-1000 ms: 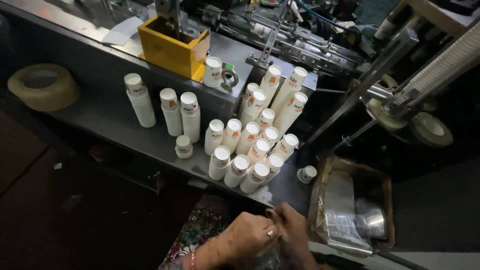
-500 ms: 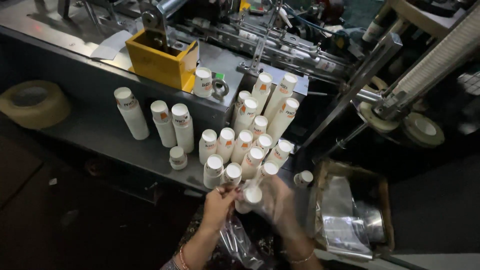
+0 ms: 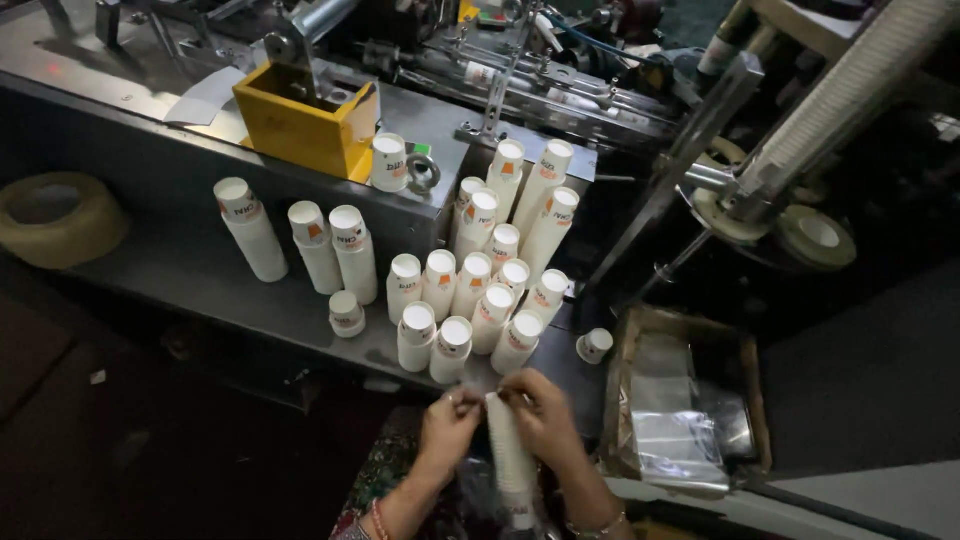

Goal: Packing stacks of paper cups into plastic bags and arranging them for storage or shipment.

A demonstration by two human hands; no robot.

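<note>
I see a stack of white paper cups (image 3: pixel 508 450) standing roughly upright low in the middle of the view, just in front of the near edge of the dark metal surface (image 3: pixel 180 270). Its top end sits between the fingers of both hands, and its lower part runs down into a clear plastic bag (image 3: pixel 475 505) that is hard to make out. My left hand (image 3: pixel 447 432) is at the stack's left side, fingers (image 3: pixel 462 402) pinched narrow at the top rim. My right hand (image 3: pixel 545 420) is on the other side, fingers (image 3: pixel 520 392) curled closed onto the upper part of the stack. The motion blur keeps me from telling exactly which fingertips touch.

Just beyond the hands, a cluster of cup stacks (image 3: pixel 480 300) stands on the surface, with three taller stacks (image 3: pixel 310 245) set apart to the left and a single short cup (image 3: pixel 346 313) near them. A yellow box (image 3: pixel 300 130) sits on the machine deck behind. To the right lies a cardboard tray (image 3: pixel 625 400) holding clear bags. A roll of tape (image 3: pixel 55 215) rests at far left.
</note>
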